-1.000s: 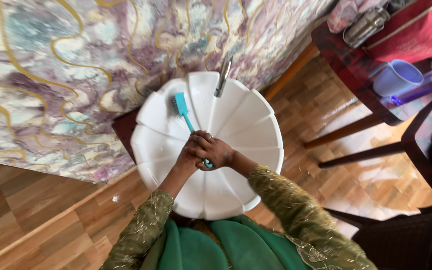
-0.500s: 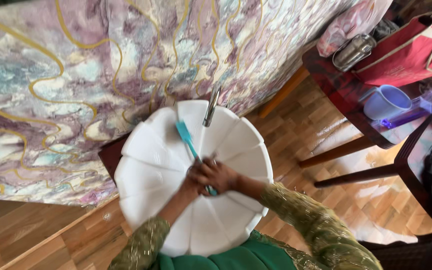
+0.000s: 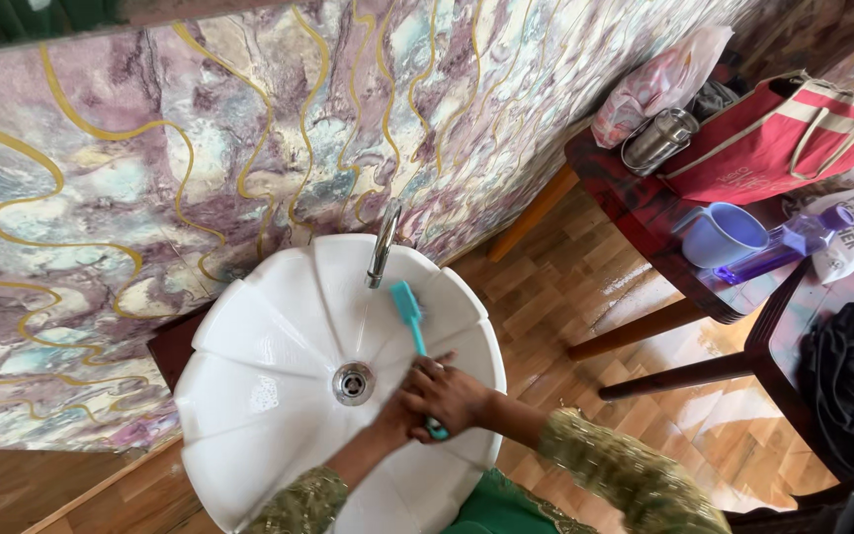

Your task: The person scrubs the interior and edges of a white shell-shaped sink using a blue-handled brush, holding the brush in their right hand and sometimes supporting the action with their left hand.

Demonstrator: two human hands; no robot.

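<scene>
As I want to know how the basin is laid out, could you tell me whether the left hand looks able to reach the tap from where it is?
Probably yes: the left hand is over the white basin, with nothing between it and the tap.

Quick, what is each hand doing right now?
Right hand: closed around the handle of the teal brush over the white basin.
Left hand: mostly hidden under the right hand; its grip cannot be told.

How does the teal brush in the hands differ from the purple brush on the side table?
The teal brush is held over the white basin by the right hand, bristle end toward the tap; the purple brush lies untouched on the table beside a lilac cup. Both are slim plastic handles.
</scene>
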